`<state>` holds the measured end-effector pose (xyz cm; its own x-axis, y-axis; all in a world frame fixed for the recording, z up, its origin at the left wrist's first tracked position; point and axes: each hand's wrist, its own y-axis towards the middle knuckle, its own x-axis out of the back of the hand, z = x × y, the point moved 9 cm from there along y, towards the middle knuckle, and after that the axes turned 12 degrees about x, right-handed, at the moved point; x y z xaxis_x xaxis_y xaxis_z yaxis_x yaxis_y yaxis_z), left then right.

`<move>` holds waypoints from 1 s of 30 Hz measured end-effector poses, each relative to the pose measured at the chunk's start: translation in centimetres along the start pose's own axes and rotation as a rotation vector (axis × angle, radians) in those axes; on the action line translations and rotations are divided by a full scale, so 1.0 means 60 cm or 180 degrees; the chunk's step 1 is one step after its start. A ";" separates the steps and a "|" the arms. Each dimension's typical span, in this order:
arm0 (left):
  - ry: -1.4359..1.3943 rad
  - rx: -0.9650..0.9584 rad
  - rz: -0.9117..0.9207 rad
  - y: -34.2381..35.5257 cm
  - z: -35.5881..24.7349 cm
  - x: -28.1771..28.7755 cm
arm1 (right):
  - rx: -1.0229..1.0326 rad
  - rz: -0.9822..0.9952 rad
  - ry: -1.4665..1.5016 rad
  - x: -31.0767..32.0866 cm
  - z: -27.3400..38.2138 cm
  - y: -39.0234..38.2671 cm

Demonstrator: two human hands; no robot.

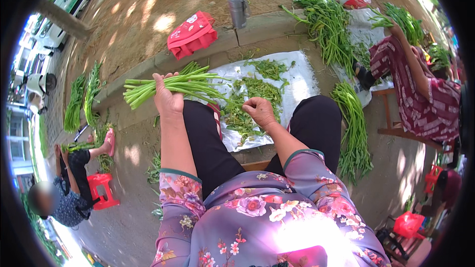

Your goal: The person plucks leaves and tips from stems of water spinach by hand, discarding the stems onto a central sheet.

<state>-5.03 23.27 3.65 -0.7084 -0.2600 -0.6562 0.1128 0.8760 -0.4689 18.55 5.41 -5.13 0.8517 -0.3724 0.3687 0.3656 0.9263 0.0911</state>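
Note:
My left hand is wrapped round a thick bunch of green vegetable stems, held level above my left knee. The stems look mostly stripped of leaves, and their thinner ends point right. My right hand is closed in a pinch between my knees, at the tip of a thin green stem that reaches out from the bunch. Below it, a white woven sheet lies on the ground, with a heap of plucked leaves on it. More green stems lie just beyond the held bunch.
Beyond the sheet, a red bag and a grey flask stand along the kerb. Unpicked greens lie by my right knee, with a larger pile farther off. People handling greens sit at left and right.

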 end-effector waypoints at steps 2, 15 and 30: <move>-0.0018 0.0004 -0.0061 -0.004 0.002 -0.002 | -0.0004 -0.0050 0.0065 0.003 -0.002 -0.002; 0.0036 -0.0101 -0.0041 -0.005 -0.001 -0.005 | -0.1121 0.0055 0.1179 -0.021 -0.052 -0.025; 0.0201 -0.0125 -0.0105 0.001 -0.005 0.002 | -0.1973 -0.0274 0.1878 -0.017 -0.113 -0.050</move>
<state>-5.30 23.42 3.74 -0.7539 -0.2641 -0.6015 0.0620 0.8830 -0.4653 19.15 2.64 -12.05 0.8047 -0.5680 -0.1731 0.4306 0.7589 -0.4885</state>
